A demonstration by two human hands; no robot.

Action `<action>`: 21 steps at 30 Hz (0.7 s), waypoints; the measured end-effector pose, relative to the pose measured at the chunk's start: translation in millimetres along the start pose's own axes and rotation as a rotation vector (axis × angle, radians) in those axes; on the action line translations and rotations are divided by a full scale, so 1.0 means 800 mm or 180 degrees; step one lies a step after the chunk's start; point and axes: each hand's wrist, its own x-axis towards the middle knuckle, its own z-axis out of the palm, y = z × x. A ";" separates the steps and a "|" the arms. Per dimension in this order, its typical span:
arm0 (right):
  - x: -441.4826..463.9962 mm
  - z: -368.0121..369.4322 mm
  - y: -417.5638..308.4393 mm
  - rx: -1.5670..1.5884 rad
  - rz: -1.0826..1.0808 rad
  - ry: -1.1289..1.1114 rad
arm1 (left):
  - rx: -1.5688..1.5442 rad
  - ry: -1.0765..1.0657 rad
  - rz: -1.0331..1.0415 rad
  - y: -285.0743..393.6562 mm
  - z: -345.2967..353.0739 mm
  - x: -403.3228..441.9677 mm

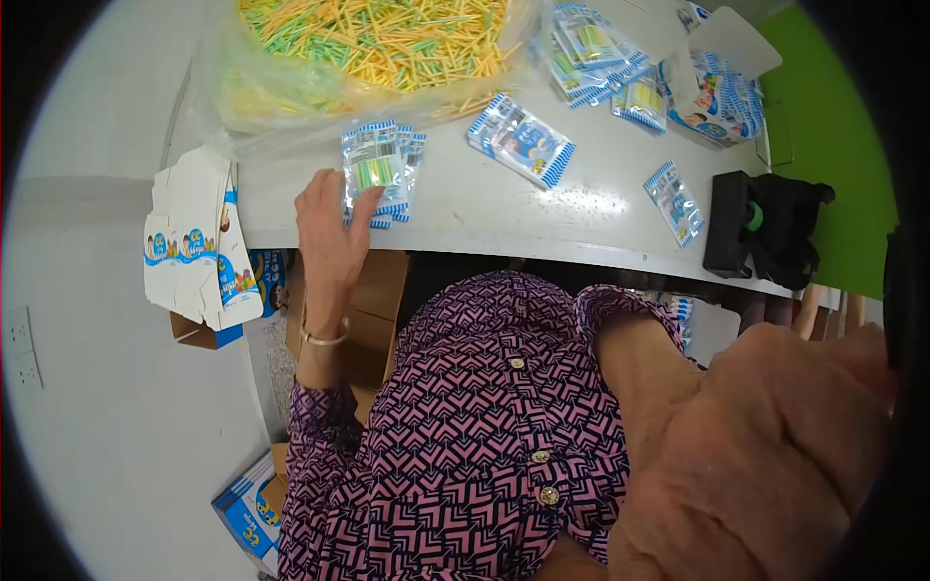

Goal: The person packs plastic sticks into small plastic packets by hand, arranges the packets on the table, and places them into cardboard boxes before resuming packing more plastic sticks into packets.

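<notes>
Near the table's front edge, my left hand rests by a small stack of clear and blue packets. Its thumb lies on the lower part of the stack and its fingers are along the left side. Thin green sticks show through the top packet. Large and close to the camera at the lower right is my right hand; its fingers run toward the dark edge of the view and what they hold, if anything, is hidden. Another packet pile lies to the right of the stack.
A plastic bag of yellow and green sticks fills the back of the table. More packets, an open carton, a single packet and a black object are at the right. Flattened cartons stand left.
</notes>
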 end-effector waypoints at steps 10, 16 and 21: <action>0.040 -0.030 0.095 -0.0956 0.0336 0.0811 | -0.0084 -0.0267 -0.0845 -0.005 0.028 0.007; 0.084 -0.046 0.166 -0.2162 0.0699 0.0823 | -0.0936 -0.0328 -0.1185 -0.025 0.038 0.007; 0.080 -0.041 0.192 -0.2065 0.0152 0.1242 | -0.2242 -0.0609 -0.1590 0.004 0.035 0.007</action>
